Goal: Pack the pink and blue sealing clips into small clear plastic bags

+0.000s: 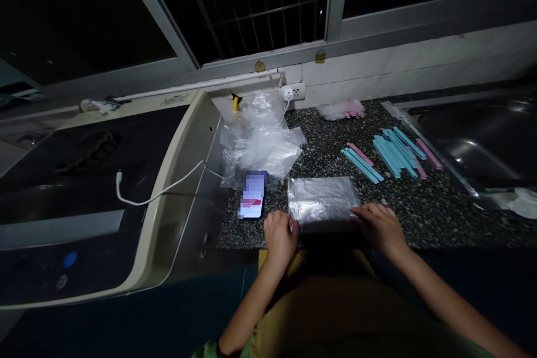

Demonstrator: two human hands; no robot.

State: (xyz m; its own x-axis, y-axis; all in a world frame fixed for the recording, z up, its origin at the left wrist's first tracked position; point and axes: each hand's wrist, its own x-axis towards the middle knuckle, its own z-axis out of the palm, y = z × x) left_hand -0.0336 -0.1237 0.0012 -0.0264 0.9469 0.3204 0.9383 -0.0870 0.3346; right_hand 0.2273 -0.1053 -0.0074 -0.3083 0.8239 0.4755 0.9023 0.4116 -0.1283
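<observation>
A flat, clear plastic bag lies at the front of the speckled counter. At its left front corner my left hand is closed, thumb and curled fingers pinching the edge. On the opposite side my right hand grips the bag's right edge between thumb and fingertips. Just left of the bag is a phone with a lit screen, partly blurred out. Light blue strips and a few pink strips lie in loose groups to the right. Whether anything is inside the bag, I cannot tell.
Crumpled clear plastic bags are heaped behind the phone. A bag with pink pieces sits near the wall. A washing machine with a white cable stands left, a metal sink right. A charger is plugged into the wall socket.
</observation>
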